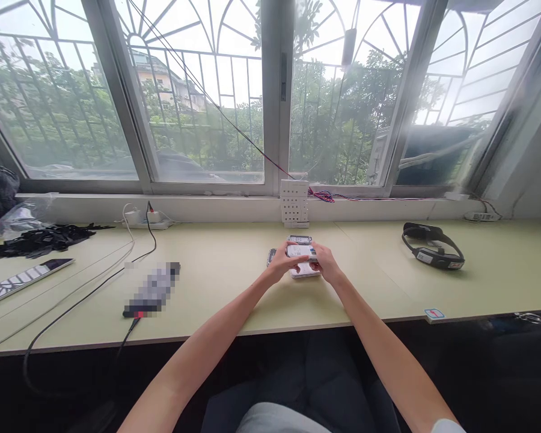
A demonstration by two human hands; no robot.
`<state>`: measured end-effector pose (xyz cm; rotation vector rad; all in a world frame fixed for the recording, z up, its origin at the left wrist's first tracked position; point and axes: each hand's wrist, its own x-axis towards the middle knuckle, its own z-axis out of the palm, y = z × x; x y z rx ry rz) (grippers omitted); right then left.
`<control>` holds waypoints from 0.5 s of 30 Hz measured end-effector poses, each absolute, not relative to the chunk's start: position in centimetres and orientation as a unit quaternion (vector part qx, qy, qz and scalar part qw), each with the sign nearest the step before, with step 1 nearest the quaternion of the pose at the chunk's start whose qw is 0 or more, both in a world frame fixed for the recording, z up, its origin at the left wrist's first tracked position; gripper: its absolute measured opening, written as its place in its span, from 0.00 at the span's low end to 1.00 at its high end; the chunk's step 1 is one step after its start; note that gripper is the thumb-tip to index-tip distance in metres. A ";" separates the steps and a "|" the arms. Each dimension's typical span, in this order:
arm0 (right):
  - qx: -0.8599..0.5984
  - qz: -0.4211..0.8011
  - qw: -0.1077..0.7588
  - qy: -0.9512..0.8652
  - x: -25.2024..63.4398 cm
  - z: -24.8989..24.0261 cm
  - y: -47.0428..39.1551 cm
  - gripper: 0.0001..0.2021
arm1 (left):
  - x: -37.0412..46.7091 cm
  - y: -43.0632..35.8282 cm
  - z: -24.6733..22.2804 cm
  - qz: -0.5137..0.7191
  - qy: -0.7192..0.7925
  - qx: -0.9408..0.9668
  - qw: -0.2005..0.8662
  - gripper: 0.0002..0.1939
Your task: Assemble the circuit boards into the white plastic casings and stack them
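A small flat phone-like device point(301, 251) with a pale face and dark edge is held level above the table between both hands. My left hand point(281, 263) closes on its left end, thumb along the near edge. Its right end is in the grip of my right hand point(326, 262). Beneath it on the table lies a pale, box-like piece point(305, 270), partly covered by my fingers. Just behind is a dark-edged rectangular piece point(300, 239) with a grey face. Another dark-edged piece point(271, 257) shows beside my left hand, mostly hidden.
A white perforated stand point(294, 203) leans by the sill. On the right lies a black head strap device point(434, 246). To the left are a blurred-out object point(152, 291) with a cable, a tablet-like slab point(24, 280) and a black strap pile point(40, 239). The table's front edge point(270, 330) runs below my forearms.
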<state>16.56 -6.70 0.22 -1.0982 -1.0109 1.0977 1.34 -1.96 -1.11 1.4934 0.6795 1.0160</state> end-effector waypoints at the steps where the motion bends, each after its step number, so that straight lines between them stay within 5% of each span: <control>1: -0.473 0.477 0.599 -0.435 16.6 0.3 -6.7 0.12 | 1.3 -2.0 -1.1 0.434 0.285 0.636 0.572 0.35; 15: -0.494 0.475 0.585 -0.434 17.0 -0.2 -6.1 0.06 | 1.3 -2.1 -1.2 0.428 0.276 0.649 0.565 0.34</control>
